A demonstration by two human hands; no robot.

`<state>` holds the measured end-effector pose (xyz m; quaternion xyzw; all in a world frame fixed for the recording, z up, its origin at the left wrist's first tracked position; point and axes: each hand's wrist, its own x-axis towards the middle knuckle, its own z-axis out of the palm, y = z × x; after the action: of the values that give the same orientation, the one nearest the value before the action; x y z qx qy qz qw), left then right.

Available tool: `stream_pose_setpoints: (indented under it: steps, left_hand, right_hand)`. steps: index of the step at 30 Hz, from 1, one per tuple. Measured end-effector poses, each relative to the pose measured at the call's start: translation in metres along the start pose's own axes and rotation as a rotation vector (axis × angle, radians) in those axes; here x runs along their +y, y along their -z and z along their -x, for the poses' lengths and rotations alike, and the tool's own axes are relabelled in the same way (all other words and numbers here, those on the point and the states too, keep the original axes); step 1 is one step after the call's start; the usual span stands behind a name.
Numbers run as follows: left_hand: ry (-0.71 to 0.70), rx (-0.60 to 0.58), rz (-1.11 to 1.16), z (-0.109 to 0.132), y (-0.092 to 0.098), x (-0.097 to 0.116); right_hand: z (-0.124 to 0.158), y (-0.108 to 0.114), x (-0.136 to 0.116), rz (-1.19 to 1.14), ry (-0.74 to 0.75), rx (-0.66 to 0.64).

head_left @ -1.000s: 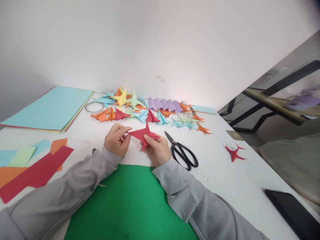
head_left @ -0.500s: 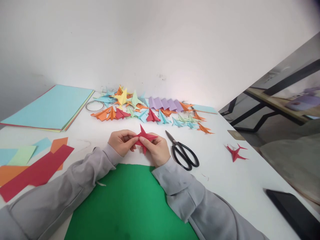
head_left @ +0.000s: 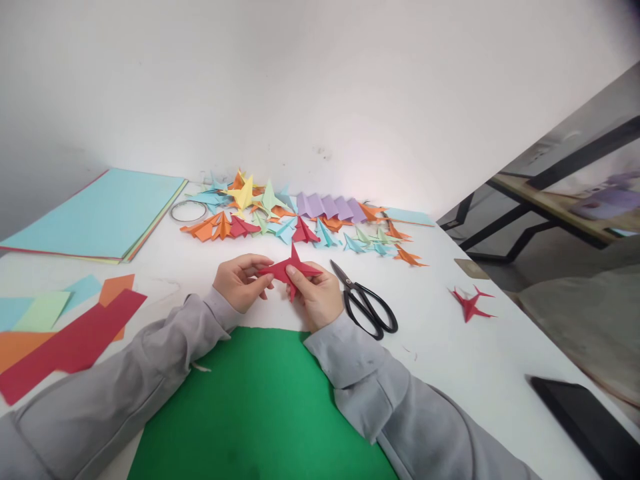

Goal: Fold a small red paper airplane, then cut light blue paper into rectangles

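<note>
A red folded paper plane (head_left: 283, 269) with four pointed arms is held up above the table, just beyond the green sheet (head_left: 260, 400). My right hand (head_left: 320, 293) grips its right side, thumb pressed on top near the middle and the other fingers behind. At the left wing tip, my left hand (head_left: 243, 283) pinches the paper between thumb and fingers. Black-handled scissors (head_left: 367, 303) lie beside my right hand, blades pointing away. Farther right rests another red folded paper plane (head_left: 470, 307).
Several coloured paper planes (head_left: 270, 200) and purple pleated paper (head_left: 333, 208) line the wall. Left are a stack of coloured sheets (head_left: 100, 213), a ring of tape (head_left: 189, 211) and loose paper pieces, including a red strip (head_left: 75, 343). A black phone-like slab (head_left: 585, 420) lies near the right edge.
The red paper plane has shifted slightly right and turned, its top point now more upright. My left hand has slid outward to the left wing tip, while my right thumb stays on the middle.
</note>
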<state>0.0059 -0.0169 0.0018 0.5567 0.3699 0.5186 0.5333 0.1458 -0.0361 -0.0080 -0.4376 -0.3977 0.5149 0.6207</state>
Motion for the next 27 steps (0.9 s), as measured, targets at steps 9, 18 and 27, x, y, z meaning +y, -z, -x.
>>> stream_pose_setpoints:
  steps: [9,18,27]
  left_hand:
    - [0.042,-0.058,-0.01,0.0,0.0023,0.0011]
    - [-0.015,-0.1,-0.015,0.003,0.0002,0.0022]
    - [-0.131,-0.122,-0.128,0.0025,-0.0028,-0.0009]
  right_hand:
    - [-0.0016,0.002,0.0038,-0.004,0.003,-0.003]
    - [-0.0016,0.0013,0.0031,-0.005,-0.052,0.033]
    - [-0.0025,-0.001,-0.0007,-0.113,-0.099,-0.035]
